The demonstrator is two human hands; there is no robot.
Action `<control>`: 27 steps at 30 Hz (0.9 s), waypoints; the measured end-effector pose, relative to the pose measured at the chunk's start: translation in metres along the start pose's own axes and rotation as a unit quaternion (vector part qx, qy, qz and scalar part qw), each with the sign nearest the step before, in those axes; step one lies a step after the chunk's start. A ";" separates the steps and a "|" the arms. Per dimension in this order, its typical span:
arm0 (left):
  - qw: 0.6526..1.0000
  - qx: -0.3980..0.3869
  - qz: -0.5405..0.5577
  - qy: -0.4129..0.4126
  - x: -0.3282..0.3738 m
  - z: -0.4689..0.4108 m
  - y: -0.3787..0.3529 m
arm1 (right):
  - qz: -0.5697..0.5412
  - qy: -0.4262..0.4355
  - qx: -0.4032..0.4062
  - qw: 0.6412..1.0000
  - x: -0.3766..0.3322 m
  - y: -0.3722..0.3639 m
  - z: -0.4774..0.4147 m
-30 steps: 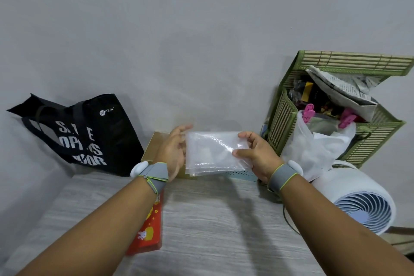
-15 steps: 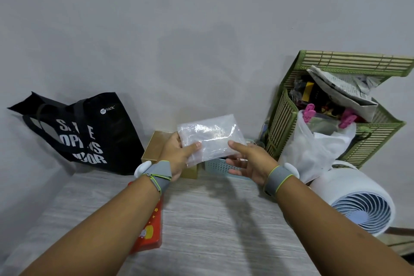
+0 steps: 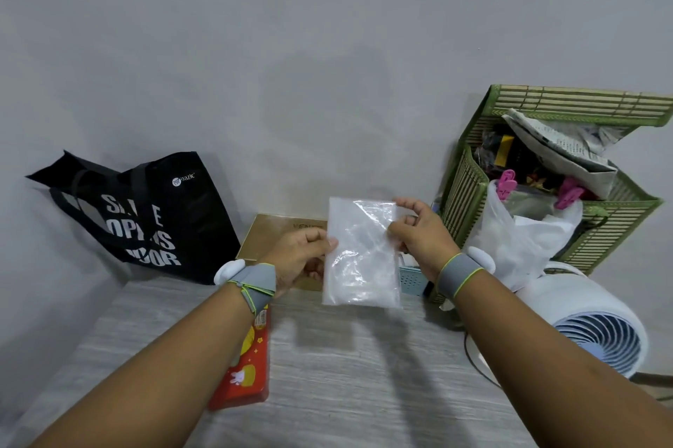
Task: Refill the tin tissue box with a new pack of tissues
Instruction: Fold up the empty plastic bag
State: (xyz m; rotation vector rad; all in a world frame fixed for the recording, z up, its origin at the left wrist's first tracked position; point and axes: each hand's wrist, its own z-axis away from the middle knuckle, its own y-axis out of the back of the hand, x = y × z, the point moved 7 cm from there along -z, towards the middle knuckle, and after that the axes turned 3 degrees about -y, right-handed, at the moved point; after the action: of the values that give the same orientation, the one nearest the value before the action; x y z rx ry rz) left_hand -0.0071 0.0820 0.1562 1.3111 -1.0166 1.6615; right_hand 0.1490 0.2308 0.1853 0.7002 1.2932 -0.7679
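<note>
Head view, clear plastic pack of white tissues (image 3: 360, 254) held upright above the grey wood table (image 3: 346, 375), left hand (image 3: 298, 258) pinched its left edge, right hand (image 3: 418, 233) pinched its top right corner, gold flat box (image 3: 269, 233) half hidden behind them

Soft, dim indoor light; faint shadows, wide-angle bending at edges.

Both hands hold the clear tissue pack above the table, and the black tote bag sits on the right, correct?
No: the head view shows the black tote bag on the left, against the wall. The left hand and right hand do hold the clear tissue pack above the table.
</note>
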 end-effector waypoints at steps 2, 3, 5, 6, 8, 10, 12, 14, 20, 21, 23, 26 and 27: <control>1.000 0.004 -0.017 -0.017 0.002 -0.001 -0.001 | -0.010 0.003 -0.005 1.000 -0.001 -0.003 -0.001; 0.999 0.013 -0.017 -0.027 0.003 -0.001 -0.001 | -0.028 -0.004 -0.017 0.999 0.000 -0.006 -0.001; 0.998 0.034 -0.002 -0.045 0.008 0.000 0.000 | -0.056 -0.033 -0.048 0.997 0.004 -0.013 0.004; 0.998 0.045 0.005 -0.052 0.011 0.001 0.000 | -0.052 -0.046 -0.072 0.995 0.005 -0.017 0.007; 0.997 0.060 0.009 -0.056 0.014 0.003 0.002 | -0.039 -0.058 -0.106 0.992 0.010 -0.022 0.013; 0.997 0.059 0.004 -0.049 0.013 0.003 0.004 | -0.033 -0.054 -0.108 0.992 0.016 -0.021 0.014; 0.998 0.052 0.008 -0.034 0.011 0.003 0.003 | -0.042 -0.052 -0.108 0.992 0.017 -0.022 0.015; 0.999 0.033 0.030 -0.023 0.010 0.003 -0.001 | -0.055 -0.056 -0.111 0.991 0.014 -0.023 0.018; 0.991 -0.006 0.126 -0.036 0.008 0.000 -0.006 | -0.127 -0.087 -0.127 0.980 0.010 -0.027 0.023; 0.990 -0.007 0.134 -0.036 0.008 0.000 -0.007 | -0.143 -0.090 -0.127 0.977 0.010 -0.027 0.023; 0.988 0.000 0.151 -0.027 0.008 0.001 -0.008 | -0.181 -0.091 -0.133 0.970 0.011 -0.028 0.024; 0.981 0.001 0.191 -0.023 0.010 0.002 -0.009 | -0.222 -0.093 -0.138 0.961 0.014 -0.030 0.024; 0.980 0.005 0.197 -0.023 0.010 0.002 -0.009 | -0.225 -0.092 -0.143 0.959 0.014 -0.031 0.025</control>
State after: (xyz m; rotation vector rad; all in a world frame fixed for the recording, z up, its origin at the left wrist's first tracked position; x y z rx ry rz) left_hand 0.0000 0.0844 0.1677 1.2137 -1.3668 1.9334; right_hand 0.1389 0.1912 0.1739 0.0927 1.3729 -0.9611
